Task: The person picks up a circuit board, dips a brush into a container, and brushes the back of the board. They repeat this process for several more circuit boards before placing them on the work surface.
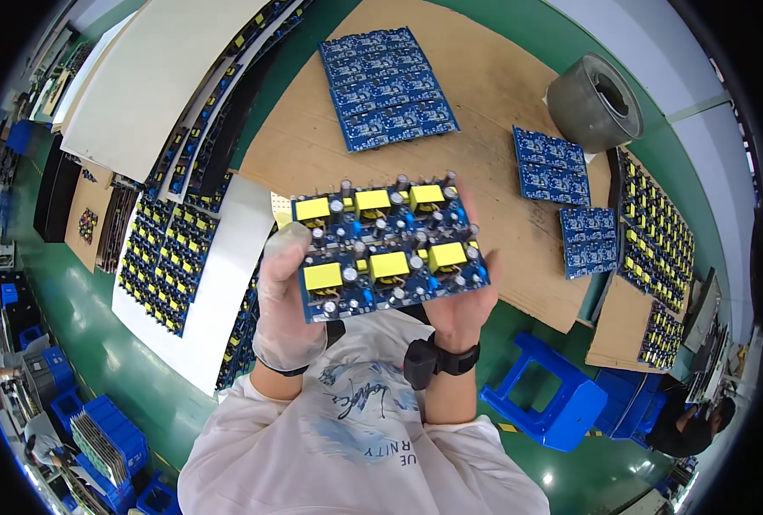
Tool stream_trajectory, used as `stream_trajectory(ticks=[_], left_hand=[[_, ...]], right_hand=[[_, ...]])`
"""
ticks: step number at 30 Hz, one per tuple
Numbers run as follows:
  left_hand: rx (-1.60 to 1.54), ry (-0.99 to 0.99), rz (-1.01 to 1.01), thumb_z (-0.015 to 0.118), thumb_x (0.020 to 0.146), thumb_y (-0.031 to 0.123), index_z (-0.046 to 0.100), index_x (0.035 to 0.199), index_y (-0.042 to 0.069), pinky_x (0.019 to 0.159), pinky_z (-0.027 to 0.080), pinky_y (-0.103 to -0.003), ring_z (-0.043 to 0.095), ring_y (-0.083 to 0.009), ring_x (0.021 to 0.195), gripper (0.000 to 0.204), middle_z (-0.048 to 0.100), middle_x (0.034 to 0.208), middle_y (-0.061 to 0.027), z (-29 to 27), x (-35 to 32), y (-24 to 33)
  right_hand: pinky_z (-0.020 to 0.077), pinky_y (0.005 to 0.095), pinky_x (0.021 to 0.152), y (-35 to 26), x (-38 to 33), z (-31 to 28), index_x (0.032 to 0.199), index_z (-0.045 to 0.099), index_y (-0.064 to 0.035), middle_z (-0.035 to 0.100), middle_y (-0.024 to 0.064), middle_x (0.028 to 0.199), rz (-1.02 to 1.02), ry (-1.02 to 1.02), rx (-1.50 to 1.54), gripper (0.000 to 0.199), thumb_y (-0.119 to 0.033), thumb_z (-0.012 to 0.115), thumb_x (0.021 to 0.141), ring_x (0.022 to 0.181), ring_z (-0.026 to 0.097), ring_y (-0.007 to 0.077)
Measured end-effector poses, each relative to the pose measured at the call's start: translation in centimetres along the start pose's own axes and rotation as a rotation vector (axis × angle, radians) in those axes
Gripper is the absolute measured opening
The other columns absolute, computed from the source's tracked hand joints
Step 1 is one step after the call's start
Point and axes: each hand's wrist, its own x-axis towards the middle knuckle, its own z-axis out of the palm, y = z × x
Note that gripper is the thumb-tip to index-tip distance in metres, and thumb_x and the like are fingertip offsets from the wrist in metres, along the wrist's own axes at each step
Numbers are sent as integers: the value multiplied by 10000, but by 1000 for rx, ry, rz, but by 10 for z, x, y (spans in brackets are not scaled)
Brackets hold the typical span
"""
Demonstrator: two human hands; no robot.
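Observation:
Between my hands is a blue circuit board panel (376, 286) with several yellow transformers and upright capacitors, component side up. My left hand (283, 296), in a translucent glove, grips its left edge. Bare, with a black band at the wrist, my right hand (471, 300) holds the right edge; some of its fingers are hidden under the board. Beyond the panel, bare-backed blue boards (387, 86) lie side by side on the brown cardboard (484, 69). Two smaller blue panels, one (551, 166) above the other (589, 243), lie at the right.
A grey metal cylinder (594, 103) stands at the far right. Boards with yellow parts (656, 232) cover the right side. On the left, white sheets (154, 77) stack with similar boards (167, 262). A blue stool (544, 390) is at lower right; another person (690, 425) sits beyond it.

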Motion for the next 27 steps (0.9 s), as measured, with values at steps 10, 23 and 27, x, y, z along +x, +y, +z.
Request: stream_trajectory(ticks=[10,23,27], left_hand=[[767,38,235,594,750,7,476,1182,49,917,467,-351,526,-233,1127,449,492,1255,-137,-36,-10,-6],[1209,-39,439,625,715,-71,436,1230,41,891,473,-360,526,-274,1139,560,519,1209,-178,-28,-11,1],[828,-12,498,670,776,83,433,1223,11,893,473,-370,531,-277,1132,511,530,1207,-183,-27,-8,-9]], right_hand=[[346,454,1047,-22,-17,26,1444,121,10,321,229,1417,109,-22,-208,878,-205,664,787,1272,407,322],[348,424,1045,-19,-19,31,1437,148,19,319,233,1419,-40,-8,-290,878,-209,654,757,1279,401,320],[354,446,1044,-20,-16,31,1439,143,17,326,232,1413,-28,10,-203,856,-249,603,767,1258,422,335]])
